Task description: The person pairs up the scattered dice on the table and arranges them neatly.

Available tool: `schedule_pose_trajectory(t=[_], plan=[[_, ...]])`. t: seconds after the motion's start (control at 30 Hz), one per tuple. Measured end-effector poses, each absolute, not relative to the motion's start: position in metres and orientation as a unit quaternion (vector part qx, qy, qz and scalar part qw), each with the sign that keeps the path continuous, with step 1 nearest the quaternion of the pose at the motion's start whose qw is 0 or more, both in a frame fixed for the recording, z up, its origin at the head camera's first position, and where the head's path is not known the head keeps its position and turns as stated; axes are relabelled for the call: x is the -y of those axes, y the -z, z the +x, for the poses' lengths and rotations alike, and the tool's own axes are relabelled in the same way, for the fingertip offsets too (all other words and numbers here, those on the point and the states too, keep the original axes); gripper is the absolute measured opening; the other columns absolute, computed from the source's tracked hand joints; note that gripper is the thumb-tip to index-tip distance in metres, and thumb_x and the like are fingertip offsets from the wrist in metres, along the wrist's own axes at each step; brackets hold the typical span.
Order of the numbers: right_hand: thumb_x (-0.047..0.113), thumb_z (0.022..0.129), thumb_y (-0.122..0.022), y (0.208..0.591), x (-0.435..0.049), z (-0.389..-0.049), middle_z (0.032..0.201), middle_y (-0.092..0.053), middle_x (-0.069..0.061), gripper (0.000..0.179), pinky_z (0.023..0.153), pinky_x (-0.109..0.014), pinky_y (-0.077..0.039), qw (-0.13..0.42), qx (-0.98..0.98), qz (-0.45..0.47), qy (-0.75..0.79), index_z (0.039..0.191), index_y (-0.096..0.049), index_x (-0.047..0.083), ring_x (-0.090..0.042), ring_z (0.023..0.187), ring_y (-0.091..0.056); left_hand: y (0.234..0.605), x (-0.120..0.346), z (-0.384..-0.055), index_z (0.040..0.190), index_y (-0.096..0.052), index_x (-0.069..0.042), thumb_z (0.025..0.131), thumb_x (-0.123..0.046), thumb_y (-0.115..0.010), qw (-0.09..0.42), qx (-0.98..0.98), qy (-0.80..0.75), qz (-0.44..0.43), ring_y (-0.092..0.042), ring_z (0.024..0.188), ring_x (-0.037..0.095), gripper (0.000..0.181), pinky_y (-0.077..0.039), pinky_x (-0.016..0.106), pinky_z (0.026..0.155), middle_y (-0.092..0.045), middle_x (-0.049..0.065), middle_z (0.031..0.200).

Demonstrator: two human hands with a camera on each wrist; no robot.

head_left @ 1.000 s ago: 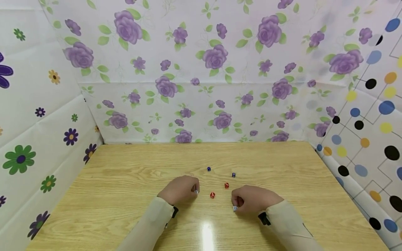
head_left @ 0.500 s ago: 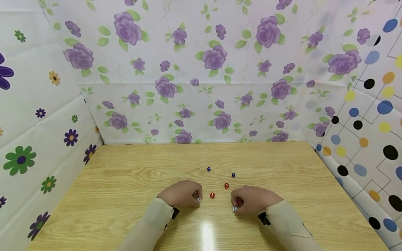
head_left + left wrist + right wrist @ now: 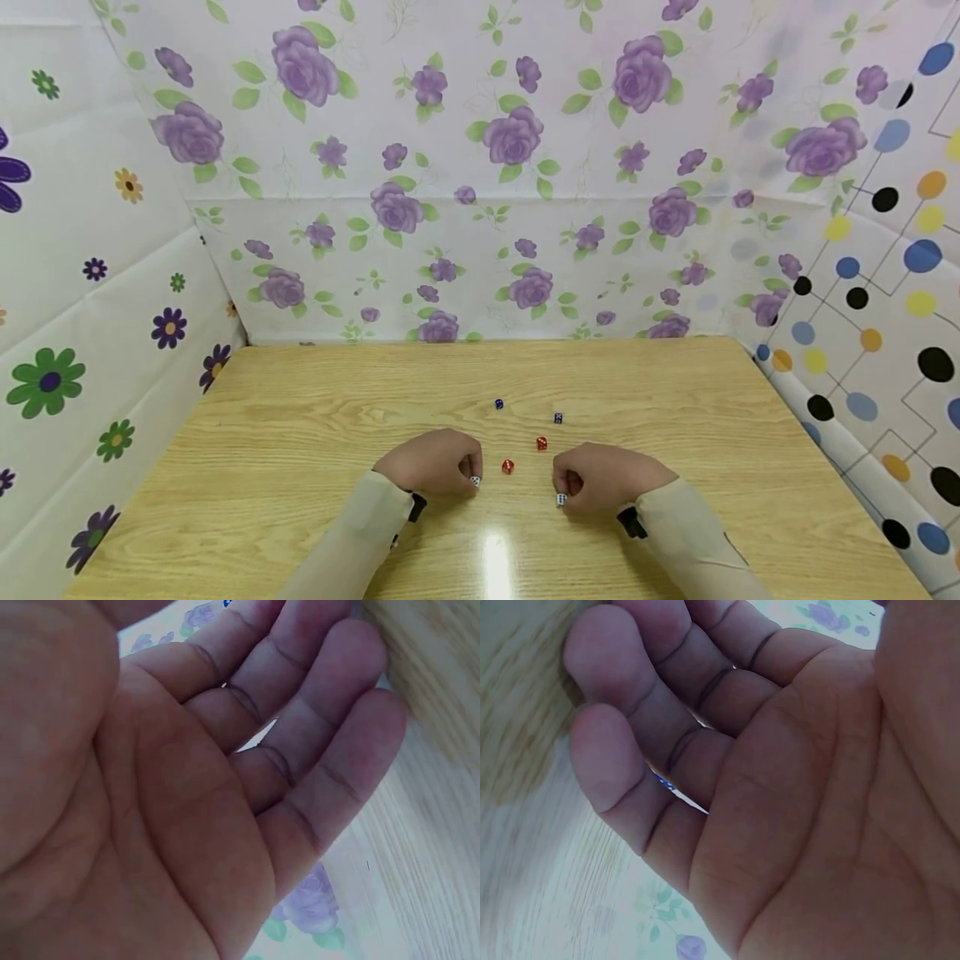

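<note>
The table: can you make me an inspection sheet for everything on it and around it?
Surface: wooden table, bright glare near the front.
Job's things: nearer red die, farther red die, left blue die, right blue die, all apart.
Clutter: nothing seen.
Grips: left grip pinches one white die; right grip pinches a second white die.
Cables: nothing seen.
Surroundings: purple-flowered sheet behind, daisy-patterned sheet left, dotted sheet right.

Rose-patterned backdrop [image 3: 480, 179], dotted side sheet [image 3: 885, 317], wooden tabletop [image 3: 315, 400], bright glare [image 3: 496, 560]
</note>
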State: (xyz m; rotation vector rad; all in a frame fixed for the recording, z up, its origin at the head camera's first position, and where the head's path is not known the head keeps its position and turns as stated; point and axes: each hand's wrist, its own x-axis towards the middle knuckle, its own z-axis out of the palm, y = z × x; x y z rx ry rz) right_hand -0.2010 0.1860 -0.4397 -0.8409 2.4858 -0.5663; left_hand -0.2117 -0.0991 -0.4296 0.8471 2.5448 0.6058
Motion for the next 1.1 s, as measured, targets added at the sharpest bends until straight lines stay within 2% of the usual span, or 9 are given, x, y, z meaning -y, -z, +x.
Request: schedule_pose_trajectory(t=[0.37, 0.6, 0.87, 1.1], plan=[[0.015, 0.082, -0.067, 0.4405, -0.1845, -0.2014, 0.068, -0.05, 0.008, 0.011, 0.057, -0.023, -0.036, 0.239, -0.892, -0.315, 0.221, 0.082, -0.059, 0.023, -0.005, 0.059, -0.042, 0.4373, 0.096, -0.2121, 0.08, -0.063, -0.025, 0.081, -0.019, -0.072, 0.193, -0.905, -0.215, 0.312, -0.051, 0.066, 0.004, 0.011, -0.045, 0.023, 0.062, -0.058, -0.012, 0.075], [0.015, 0.084, -0.064, 0.4388, -0.1871, -0.2016, 0.071, -0.052, 0.009, 0.01, 0.058, -0.023, -0.039, 0.217, -0.893, -0.322, 0.225, 0.087, -0.061, 0.024, -0.004, 0.062, -0.045, 0.4332, 0.0983, -0.2089, 0.083, -0.063, -0.025, 0.082, -0.02, -0.071, 0.199, -0.907, -0.217, 0.302, -0.051, 0.065, 0.006, 0.01, -0.045, 0.024, 0.061, -0.058, -0.011, 0.075], [0.015, 0.083, -0.066, 0.4376, -0.185, -0.1989, 0.071, -0.052, 0.01, 0.009, 0.059, -0.023, -0.04, 0.21, -0.892, -0.335, 0.22, 0.084, -0.061, 0.023, -0.003, 0.062, -0.044, 0.4327, 0.0961, -0.2091, 0.081, -0.065, -0.022, 0.083, -0.014, -0.069, 0.189, -0.907, -0.213, 0.311, -0.05, 0.066, 0.005, 0.01, -0.045, 0.023, 0.062, -0.059, -0.012, 0.076], [0.019, 0.083, -0.069, 0.4414, -0.1841, -0.199, 0.069, -0.051, 0.012, 0.011, 0.056, -0.022, -0.038, 0.212, -0.891, -0.342, 0.209, 0.081, -0.06, 0.024, -0.002, 0.059, -0.043, 0.436, 0.0939, -0.2093, 0.08, -0.065, -0.024, 0.082, -0.016, -0.07, 0.191, -0.902, -0.216, 0.32, -0.052, 0.065, 0.004, 0.01, -0.046, 0.023, 0.062, -0.059, -0.013, 0.075]])
